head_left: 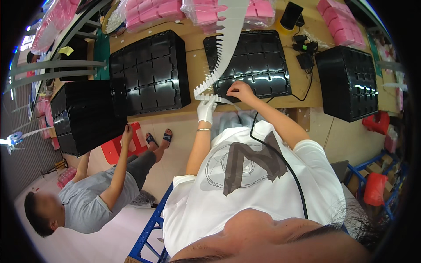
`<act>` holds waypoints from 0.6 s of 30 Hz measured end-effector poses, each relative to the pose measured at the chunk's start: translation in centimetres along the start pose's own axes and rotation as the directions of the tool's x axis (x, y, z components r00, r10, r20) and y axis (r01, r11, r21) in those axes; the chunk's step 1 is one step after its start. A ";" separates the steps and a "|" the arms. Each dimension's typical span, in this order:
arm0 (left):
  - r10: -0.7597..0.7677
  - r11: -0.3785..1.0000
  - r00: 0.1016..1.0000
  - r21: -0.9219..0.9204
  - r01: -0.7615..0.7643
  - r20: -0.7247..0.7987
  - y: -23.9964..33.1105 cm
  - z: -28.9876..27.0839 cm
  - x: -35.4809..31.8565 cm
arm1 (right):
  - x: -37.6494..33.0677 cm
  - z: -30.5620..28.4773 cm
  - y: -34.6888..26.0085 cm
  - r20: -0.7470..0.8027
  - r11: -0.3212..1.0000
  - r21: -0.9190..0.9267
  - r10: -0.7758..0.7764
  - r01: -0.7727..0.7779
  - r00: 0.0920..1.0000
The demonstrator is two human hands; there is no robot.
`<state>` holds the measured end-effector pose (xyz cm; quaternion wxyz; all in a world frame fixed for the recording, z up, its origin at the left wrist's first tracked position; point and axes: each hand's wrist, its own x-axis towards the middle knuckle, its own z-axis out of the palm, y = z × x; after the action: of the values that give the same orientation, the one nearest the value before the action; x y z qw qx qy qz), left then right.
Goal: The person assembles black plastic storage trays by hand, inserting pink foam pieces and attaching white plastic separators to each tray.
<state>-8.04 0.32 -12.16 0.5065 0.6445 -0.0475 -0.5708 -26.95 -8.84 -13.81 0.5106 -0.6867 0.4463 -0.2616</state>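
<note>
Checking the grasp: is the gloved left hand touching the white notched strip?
Touching. The head view shows the gloved left hand closed on the white notched strip.

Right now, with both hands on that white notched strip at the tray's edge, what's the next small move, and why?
Probably draw the white strip a little further toward the body. The gloved left hand grips its lower end, the bare right hand pinches it over the black tray, and most of it trails up the bench.

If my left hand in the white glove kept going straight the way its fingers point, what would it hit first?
Most likely the white notched strip: the left hand points up toward the table, and the strip's lower end sits right at its fingertips. Beyond that lies the black tray. Depth is hard to judge in this view.
</note>
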 end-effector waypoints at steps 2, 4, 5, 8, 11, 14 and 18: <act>-0.044 0.994 0.999 0.096 0.043 0.012 0.2 -0.4 -0.4 | 0.8 0.6 1.5 0.097 0.976 -0.218 0.006 0.015 0.995; -0.034 0.996 0.999 0.087 0.034 0.008 0.2 -0.6 -0.6 | 1.4 1.3 2.0 0.100 0.943 -0.329 -0.029 0.060 0.995; -0.025 0.997 1.000 0.078 0.025 0.010 0.2 -0.6 -0.7 | 1.5 1.6 2.2 0.102 0.894 -0.437 -0.063 0.101 0.993; -0.017 0.996 0.999 0.090 0.014 0.028 -0.2 -1.4 -0.3 | 1.7 2.1 2.4 0.086 0.880 -0.452 -0.118 0.145 0.989; -0.035 0.992 0.998 0.123 0.029 0.045 0.3 -0.8 -1.0 | 1.6 2.4 2.5 0.051 0.865 -0.478 -0.144 0.151 0.988; -0.043 0.993 0.996 0.116 0.035 0.072 0.4 -0.9 -0.9 | 1.7 2.9 2.2 0.006 0.862 -0.494 -0.129 0.115 0.992; -0.030 0.996 0.996 0.085 0.023 0.080 0.0 -1.2 -0.5 | 1.8 2.8 2.2 0.024 0.885 -0.461 -0.068 0.072 0.997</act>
<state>-7.24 1.35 -12.06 0.4690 0.6420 -0.0834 -0.6007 -24.58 -9.24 -17.04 0.3249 -0.8050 0.4687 -0.1639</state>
